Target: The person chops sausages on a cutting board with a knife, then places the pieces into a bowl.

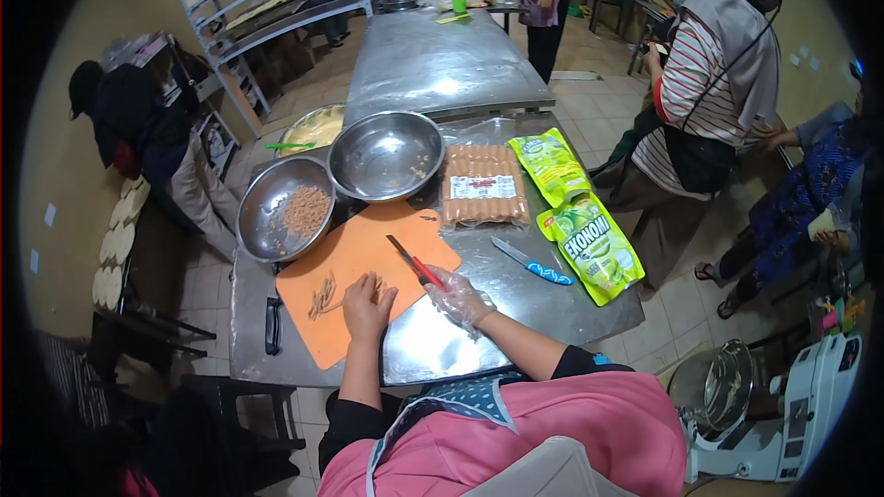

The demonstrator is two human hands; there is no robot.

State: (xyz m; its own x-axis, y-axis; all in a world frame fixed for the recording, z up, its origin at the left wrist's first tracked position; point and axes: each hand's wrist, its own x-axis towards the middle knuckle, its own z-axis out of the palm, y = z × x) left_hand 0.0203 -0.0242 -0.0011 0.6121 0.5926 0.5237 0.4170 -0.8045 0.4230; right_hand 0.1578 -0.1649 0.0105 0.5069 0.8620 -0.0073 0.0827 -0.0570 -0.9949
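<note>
My left hand (pixel 367 309) is bare and rests on the orange cutting board (pixel 387 230), its fingers bent over thin brown strips. More of these strips (pixel 322 298) lie loose beside its fingertips. In a clear plastic glove, my right hand (pixel 458 298) grips a knife (pixel 419 264) by its red handle; the dark blade points up and left above the board. A second knife (pixel 532 261) with a blue patterned handle lies on the metal table. Behind the board, a steel bowl (pixel 258 212) contains small pinkish pieces (pixel 307 212), and another bowl (pixel 387 155) has a few crumbs.
Packed sausages (pixel 482 186) and green pouches (pixel 592 247) sit at the table's right. A black-handled object (pixel 273 326) lies by the left edge. Behind the bowls is a basin of yellowish mixture (pixel 316 129). A stand mixer (pixel 792 414) stands lower right; several people are around.
</note>
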